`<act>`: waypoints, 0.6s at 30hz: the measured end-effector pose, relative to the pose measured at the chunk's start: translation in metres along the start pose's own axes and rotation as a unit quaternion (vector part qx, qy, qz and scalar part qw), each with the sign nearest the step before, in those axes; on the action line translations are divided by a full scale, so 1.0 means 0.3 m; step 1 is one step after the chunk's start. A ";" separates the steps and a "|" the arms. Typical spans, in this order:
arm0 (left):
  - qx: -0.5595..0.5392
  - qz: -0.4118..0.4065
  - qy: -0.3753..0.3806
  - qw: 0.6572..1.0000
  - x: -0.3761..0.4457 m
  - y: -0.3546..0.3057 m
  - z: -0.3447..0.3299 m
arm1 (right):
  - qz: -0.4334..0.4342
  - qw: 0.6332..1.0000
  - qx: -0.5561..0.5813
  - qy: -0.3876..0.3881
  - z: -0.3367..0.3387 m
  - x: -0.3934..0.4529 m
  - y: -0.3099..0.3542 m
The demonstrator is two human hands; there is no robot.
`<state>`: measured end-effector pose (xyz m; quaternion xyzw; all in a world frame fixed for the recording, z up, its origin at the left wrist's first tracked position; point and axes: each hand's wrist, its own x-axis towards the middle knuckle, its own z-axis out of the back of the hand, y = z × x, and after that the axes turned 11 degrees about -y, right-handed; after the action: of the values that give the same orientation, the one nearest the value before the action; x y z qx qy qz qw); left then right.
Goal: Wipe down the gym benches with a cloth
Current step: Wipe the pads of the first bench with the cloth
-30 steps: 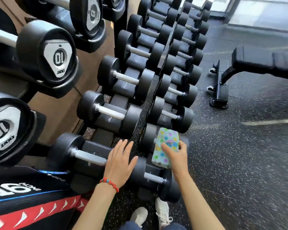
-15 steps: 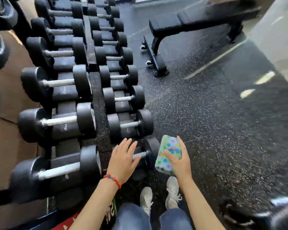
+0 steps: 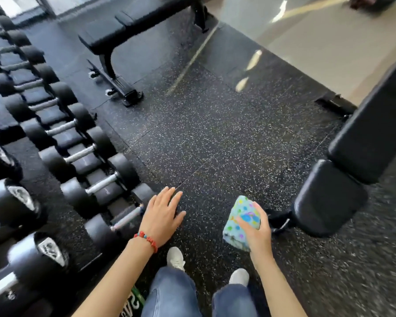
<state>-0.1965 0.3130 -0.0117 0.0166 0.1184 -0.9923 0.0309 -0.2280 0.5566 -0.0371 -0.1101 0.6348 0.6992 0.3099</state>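
Where the speckled black floor [image 3: 215,138] fills the middle of the frame, two black padded benches are seen on it. The nearer bench [image 3: 343,170] runs along the right edge, its seat pad at lower right and its longer back pad raised toward the upper right. The farther bench [image 3: 124,30] is set across the top centre, its foot bar reaching down toward the middle. A row of dumbbells [image 3: 78,156] is ranged along the left side, from upper left to lower left.

At bottom centre, blue jeans [image 3: 174,294] and white shoes [image 3: 175,258] are visible. The left hand [image 3: 162,216] is held low, left of centre, palm down, fingers straight and close together, thumb spread to the right; it hangs just beside the nearest dumbbell, and contact cannot be told. A red bead bracelet [image 3: 146,240] is worn on that wrist.

The cloth [image 3: 240,223], folded, pale blue with coloured dots, is gripped in the right hand [image 3: 256,232], right of centre. The fingers [image 3: 261,213] are curled over its right edge and the thumb is laid across its face. The cloth is near the seat pad, apart from it.
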 end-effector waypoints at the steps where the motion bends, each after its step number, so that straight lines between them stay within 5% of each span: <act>1: -0.001 -0.010 0.003 1.000 0.015 -0.061 -0.013 | -0.007 1.000 0.010 -0.009 0.065 0.017 0.000; 11: -0.019 -0.119 0.040 0.992 0.150 -0.719 -0.209 | -0.011 0.987 0.067 -0.147 0.731 0.186 -0.012; 18: -0.031 -0.185 0.061 0.980 0.268 -0.984 -0.271 | -0.045 0.969 0.093 -0.226 0.977 0.262 -0.027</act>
<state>-0.2939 0.6138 -0.0248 0.0542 0.1520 -0.9738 -0.1599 -0.2147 0.8597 -0.0370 0.0512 0.6047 0.6295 0.4852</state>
